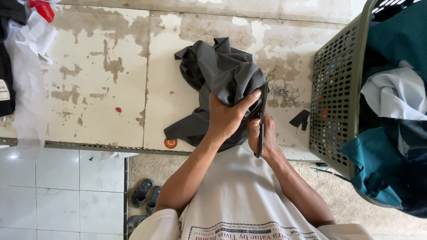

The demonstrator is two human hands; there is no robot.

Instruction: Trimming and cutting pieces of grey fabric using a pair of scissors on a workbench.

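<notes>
A dark grey garment [213, 75] lies bunched on a worn white table [98, 89]. My left hand [227, 116] grips a fold of that garment near the table's front edge, thumb on top. My right hand [262, 138] holds black scissors [261, 120] upright, their blades pointing away from me along the cloth's right edge. The two hands are close together, almost touching.
A green perforated laundry basket [336, 89] full of teal, white and dark clothes stands at the right. Thread clippings [284, 91] and a black fabric scrap [300, 119] lie by it. White and black cloth [22, 53] is piled at the left. Sandals [144, 195] sit on the floor.
</notes>
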